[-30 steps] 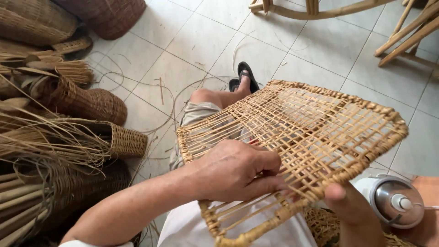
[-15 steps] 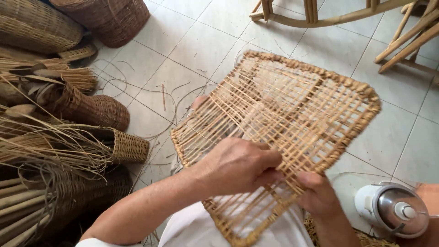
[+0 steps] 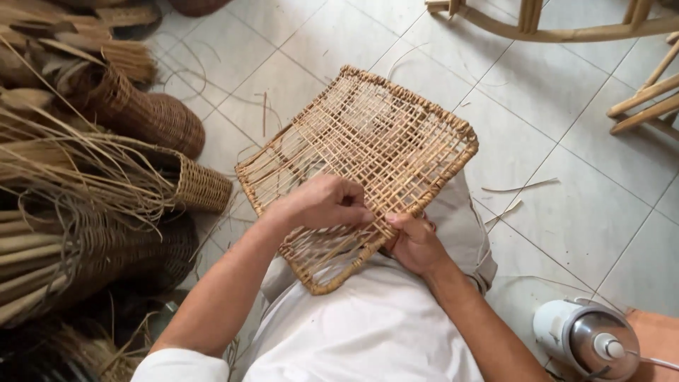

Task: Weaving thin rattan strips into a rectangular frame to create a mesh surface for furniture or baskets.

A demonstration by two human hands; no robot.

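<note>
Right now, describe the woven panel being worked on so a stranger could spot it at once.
Above the pale tiled floor, on the person's lap, lies a flat rattan panel. The left hand and right hand grip its near edge. Unlike the rounded baskets beside it, it is an open square lattice.

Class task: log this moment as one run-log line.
left hand: on top of woven rattan panel | right hand: gripping panel's near edge | panel: tilted over lap | floor: half-woven baskets left
</note>
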